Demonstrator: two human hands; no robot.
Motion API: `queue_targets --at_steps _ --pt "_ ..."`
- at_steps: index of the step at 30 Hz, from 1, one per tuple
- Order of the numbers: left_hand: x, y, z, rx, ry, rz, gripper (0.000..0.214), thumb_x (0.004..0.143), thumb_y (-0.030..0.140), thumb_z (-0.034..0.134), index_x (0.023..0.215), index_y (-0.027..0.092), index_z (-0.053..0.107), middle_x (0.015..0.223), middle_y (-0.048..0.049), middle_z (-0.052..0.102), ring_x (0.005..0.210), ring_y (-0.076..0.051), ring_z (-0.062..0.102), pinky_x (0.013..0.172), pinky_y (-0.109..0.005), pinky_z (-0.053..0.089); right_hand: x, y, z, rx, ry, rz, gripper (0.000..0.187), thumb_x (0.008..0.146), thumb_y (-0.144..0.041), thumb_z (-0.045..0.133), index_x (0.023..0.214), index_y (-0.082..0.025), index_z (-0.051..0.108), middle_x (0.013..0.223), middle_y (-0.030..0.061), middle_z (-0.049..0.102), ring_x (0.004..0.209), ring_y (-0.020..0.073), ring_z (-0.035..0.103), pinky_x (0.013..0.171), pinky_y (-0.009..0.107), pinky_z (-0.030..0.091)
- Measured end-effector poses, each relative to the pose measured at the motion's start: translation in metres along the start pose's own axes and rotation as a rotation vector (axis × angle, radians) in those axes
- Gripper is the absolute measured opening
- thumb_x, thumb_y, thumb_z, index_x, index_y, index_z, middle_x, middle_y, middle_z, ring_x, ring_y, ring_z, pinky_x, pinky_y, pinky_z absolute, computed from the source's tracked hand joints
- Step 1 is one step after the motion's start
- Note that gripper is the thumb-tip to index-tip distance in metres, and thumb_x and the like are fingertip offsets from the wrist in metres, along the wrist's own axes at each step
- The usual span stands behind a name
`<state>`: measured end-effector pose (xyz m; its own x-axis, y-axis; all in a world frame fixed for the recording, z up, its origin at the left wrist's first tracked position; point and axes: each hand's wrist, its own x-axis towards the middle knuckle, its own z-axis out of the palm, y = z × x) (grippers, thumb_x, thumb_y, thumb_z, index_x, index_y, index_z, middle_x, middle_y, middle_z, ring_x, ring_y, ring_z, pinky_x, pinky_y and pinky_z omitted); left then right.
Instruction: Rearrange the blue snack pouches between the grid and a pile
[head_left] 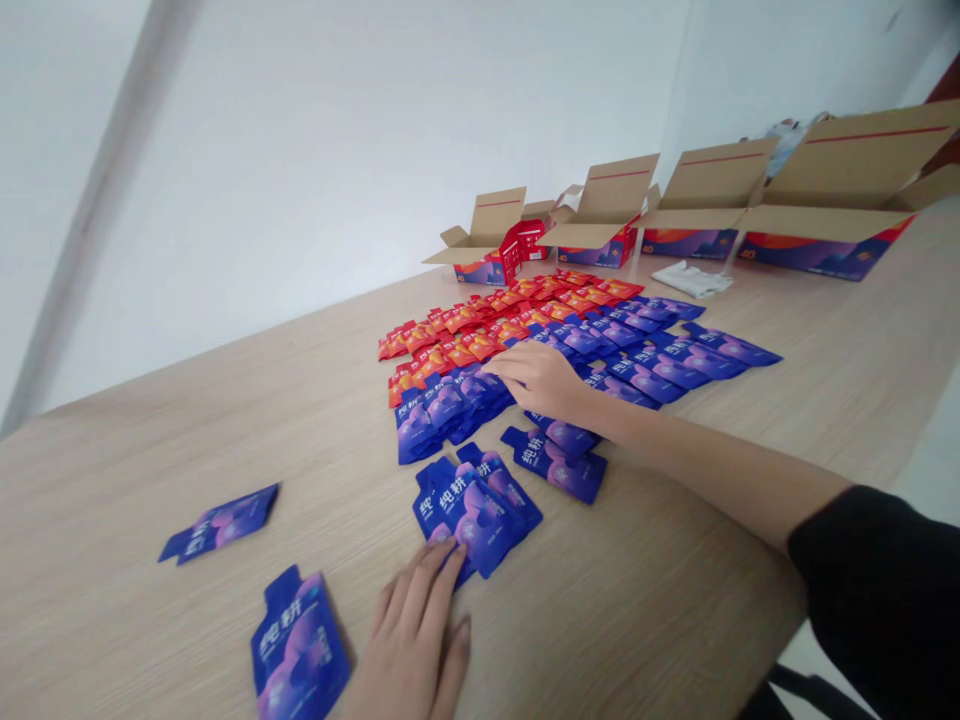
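Note:
My left hand lies palm down at the front of the table, fingers stretched out. Its fingertips touch the lower edge of a small overlapping group of blue spouted pouches. Farther forward, my right hand reaches in from the right with its fingers bent together. It pinches a blue pouch at the near end of the blue rows; its thumb is mostly hidden. Below the right wrist lie two more overlapping blue pouches. Single pouches lie to the left: one blue pouch near my left hand, another blue pouch farther off.
Overlapping rows of red pouches lie beyond the blue ones. Open cardboard boxes line the back right, with a smaller open box at the left end. White cloth or gloves rest before them. A wall borders the table's far side.

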<state>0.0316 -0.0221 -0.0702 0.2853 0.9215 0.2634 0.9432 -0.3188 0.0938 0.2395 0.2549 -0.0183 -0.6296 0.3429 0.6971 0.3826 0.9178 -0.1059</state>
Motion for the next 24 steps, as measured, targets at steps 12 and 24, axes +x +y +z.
queue_targets --at_steps 12,24 --pt "0.014 0.015 -0.002 -0.051 -0.027 -0.138 0.064 0.096 0.029 0.048 0.155 0.035 0.023 0.159 -0.0129 0.024 0.139 -0.035 0.038 0.106 -0.056 0.044 -0.075 -0.058 -0.03 0.055 -0.106 -0.23 0.031 0.094 -0.012 0.047 0.114 -0.02 0.069 0.107 0.0089 0.069 0.094 0.0209 0.06 0.083 0.036 0.052" --pt "0.03 0.022 0.006 -0.05 -0.008 -0.094 0.063 0.098 0.028 0.045 0.155 0.037 0.02 0.163 -0.0117 0.0 0.148 -0.043 0.014 0.11 -0.066 0.032 -0.08 -0.067 -0.02 0.221 -0.422 -0.075 0.043 0.081 -0.017 0.059 0.124 -0.015 0.064 0.121 0.0142 0.059 0.111 0.0273 0.055 0.099 0.046 0.046"
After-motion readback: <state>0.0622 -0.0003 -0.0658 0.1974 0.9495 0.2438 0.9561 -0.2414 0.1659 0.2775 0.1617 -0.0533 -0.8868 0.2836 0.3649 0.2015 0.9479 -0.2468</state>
